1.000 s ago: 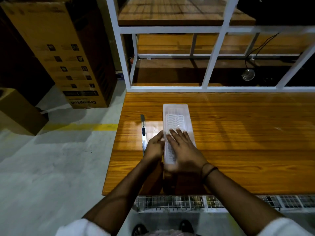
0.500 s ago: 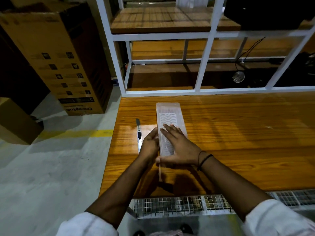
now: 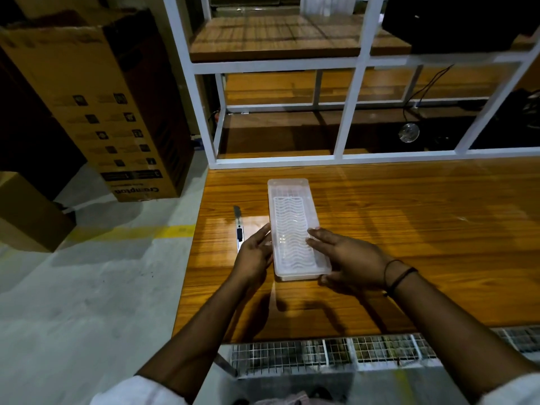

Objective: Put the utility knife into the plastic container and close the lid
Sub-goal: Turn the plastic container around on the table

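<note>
Fingers first: the left hand (image 3: 253, 255) has its fingers (image 3: 261, 232) stretched out straight and loosely together, their tips against the left long side of the plastic container (image 3: 293, 228). They grip nothing, just a flat, open palm laid alongside the wall. Over on the other side, the right hand (image 3: 349, 260) is spread the same way, fingers extended and resting on the container's right edge near the lid (image 3: 292, 229), the thumb down by the near right corner. Nothing is pinched or enclosed there either; both hands bracket the near half of the box.

The utility knife (image 3: 239, 229) lies flat on the table (image 3: 409, 229), just beside the left hand on its outer side, roughly parallel to the container and clear of it. Its near end slips out of sight behind the left hand; whether the hand touches it I cannot tell. It looks slim and pale with a dark slider partway along and a grey tip pointing away from the person.

The container is long, rectangular and translucent white, and its lid has a wavy ribbed panel and sits on top. A dark band circles the right wrist. Beyond the table stands a white metal frame (image 3: 353, 92), and a tall cardboard box (image 3: 96, 106) sits on the floor to the left.
</note>
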`<state>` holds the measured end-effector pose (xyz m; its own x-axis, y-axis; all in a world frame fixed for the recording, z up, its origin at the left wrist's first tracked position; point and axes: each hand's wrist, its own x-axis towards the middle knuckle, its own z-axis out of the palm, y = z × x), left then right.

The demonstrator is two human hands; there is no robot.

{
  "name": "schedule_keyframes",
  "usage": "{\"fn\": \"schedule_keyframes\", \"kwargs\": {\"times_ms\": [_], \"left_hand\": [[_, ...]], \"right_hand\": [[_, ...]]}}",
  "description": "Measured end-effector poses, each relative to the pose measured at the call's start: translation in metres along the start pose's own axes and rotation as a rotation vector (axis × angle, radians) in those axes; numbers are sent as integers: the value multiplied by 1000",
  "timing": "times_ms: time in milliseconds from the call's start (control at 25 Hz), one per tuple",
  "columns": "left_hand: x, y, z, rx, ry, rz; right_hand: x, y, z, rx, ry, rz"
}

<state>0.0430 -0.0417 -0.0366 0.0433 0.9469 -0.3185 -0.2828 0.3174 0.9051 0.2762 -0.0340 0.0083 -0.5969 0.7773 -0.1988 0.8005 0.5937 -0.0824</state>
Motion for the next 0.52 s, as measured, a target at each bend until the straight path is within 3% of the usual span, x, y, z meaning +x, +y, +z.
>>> {"fn": "schedule_keyframes", "kwargs": {"times_ms": [280,520], "left_hand": [[-2,1,1,2,7,-35],[-4,-1,1,16,-46,-15]], "right_hand": [[1,-3,-16,82,-87,9],[15,-71,7,218,-7,317]]}}
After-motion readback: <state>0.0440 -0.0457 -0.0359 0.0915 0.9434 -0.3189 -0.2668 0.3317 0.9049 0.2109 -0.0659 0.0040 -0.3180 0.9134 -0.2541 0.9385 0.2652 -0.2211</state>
